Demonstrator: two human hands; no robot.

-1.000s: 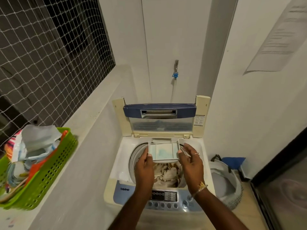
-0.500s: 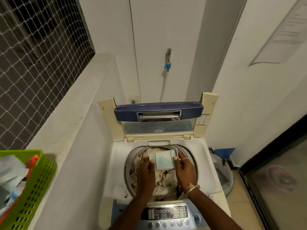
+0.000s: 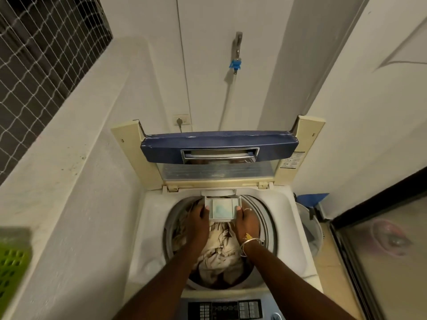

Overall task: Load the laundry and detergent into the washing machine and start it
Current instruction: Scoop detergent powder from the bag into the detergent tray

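Gripping detergent tray (image 3: 222,208) between left hand (image 3: 196,224) and right hand (image 3: 247,224), thumbs on top, arms outstretched over laundry (image 3: 217,248).

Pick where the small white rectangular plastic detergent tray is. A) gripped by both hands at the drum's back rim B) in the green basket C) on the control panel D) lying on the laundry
A: the left hand and right hand grip the small white rectangular plastic detergent tray by its sides at the back rim of the drum, above the beige laundry.
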